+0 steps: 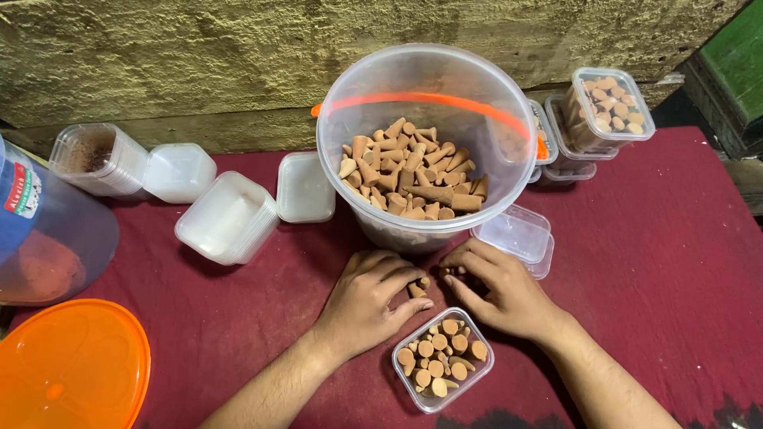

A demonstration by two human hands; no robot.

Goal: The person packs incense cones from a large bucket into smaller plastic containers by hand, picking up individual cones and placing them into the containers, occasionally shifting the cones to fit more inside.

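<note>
A clear plastic bucket (509, 171) with an orange handle stands at the middle, holding many tan cone-shaped pieces (409, 179). Just below it, my left hand (369, 302) pinches a tan cone (416, 287) between thumb and fingers. My right hand (501, 290) is curled beside it, fingertips holding small cones near the left hand. Between my wrists sits a small clear square box (409, 389) partly filled with upright cones. Both hands rest on the dark red cloth (652, 262).
Stacks of empty clear boxes (226, 218) and lids (304, 187) lie left of the bucket. An empty box (517, 234) sits right of it. Filled boxes (608, 107) stand at the back right. An orange lid (71, 365) and a large tub (48, 238) are at the left.
</note>
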